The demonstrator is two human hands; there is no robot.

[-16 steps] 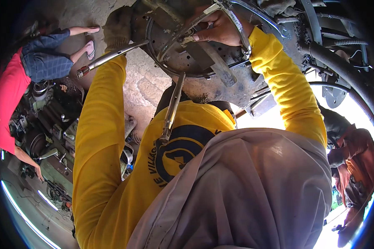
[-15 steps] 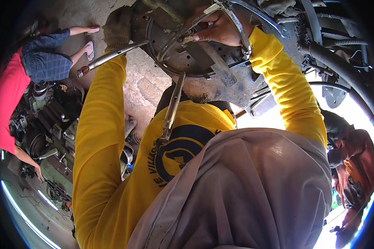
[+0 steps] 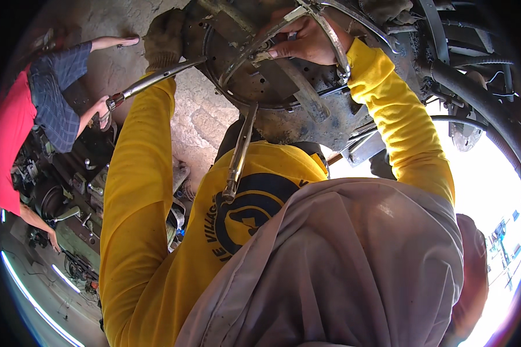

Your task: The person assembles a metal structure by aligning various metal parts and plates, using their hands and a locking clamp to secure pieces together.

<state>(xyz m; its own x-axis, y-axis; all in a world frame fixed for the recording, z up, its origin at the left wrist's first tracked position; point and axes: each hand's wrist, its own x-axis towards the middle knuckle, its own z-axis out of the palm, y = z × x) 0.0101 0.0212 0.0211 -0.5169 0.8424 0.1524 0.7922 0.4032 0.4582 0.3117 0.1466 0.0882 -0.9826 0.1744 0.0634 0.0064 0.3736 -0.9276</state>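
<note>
My right hand (image 3: pixel 315 41) is bare, with thumb and fingers closed at the middle of a curved metal frame (image 3: pixel 329 40). What sits in the pinch is too small and shaded to name. Under the frame lies a dark round plate (image 3: pixel 283 92) with small holes. My left hand (image 3: pixel 163 41), in a dark knit glove, is at the left side of the plate; its fingers are hidden. Two shiny metal tubes stick out from the frame: one tube (image 3: pixel 156 80) crosses over my left wrist, the other tube (image 3: pixel 241 153) points back toward my chest.
At the left a person in a red shirt (image 3: pixel 11 139) stands beside machinery (image 3: pixel 69 191). Thick dark pipes and hoses (image 3: pixel 474 89) crowd the upper right. Part of another person in reddish clothing (image 3: pixel 472 260) shows at the right. Rough stone floor (image 3: pixel 200 115) lies below.
The person in the red shirt has shifted their legs, one foot now nearer the left tube. The person at the right has moved mostly behind my shoulder. My hands have hardly moved.
</note>
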